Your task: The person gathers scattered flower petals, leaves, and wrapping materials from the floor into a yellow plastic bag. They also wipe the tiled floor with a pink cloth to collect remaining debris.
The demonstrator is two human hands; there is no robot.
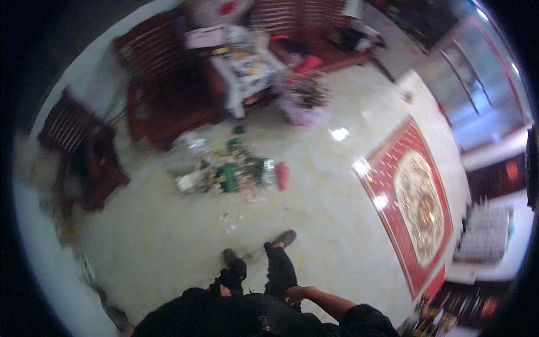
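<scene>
My right hand (296, 293) hangs low beside my dark trousers, its fingers curled in and partly out of sight. Only a small part of my left hand (224, 290) shows at the front of my dark clothing; its fingers are hidden. On the floor ahead of my feet lies a blurred heap of flowers and greenery (244, 168), with a green cylindrical thing (229, 177), a red object (282, 175) and a whitish object (189, 181) in it. Small pale scraps (229, 228) lie nearer my shoes. Blur hides finer detail.
Dark red wooden slatted seats (168, 84) stand behind, with a white-covered table (252, 76) between them. A wrapped bouquet (307, 101) is in front of the table. A red patterned rug or floor panel (383, 189) lies at the right; a wooden chair (88, 156) stands left.
</scene>
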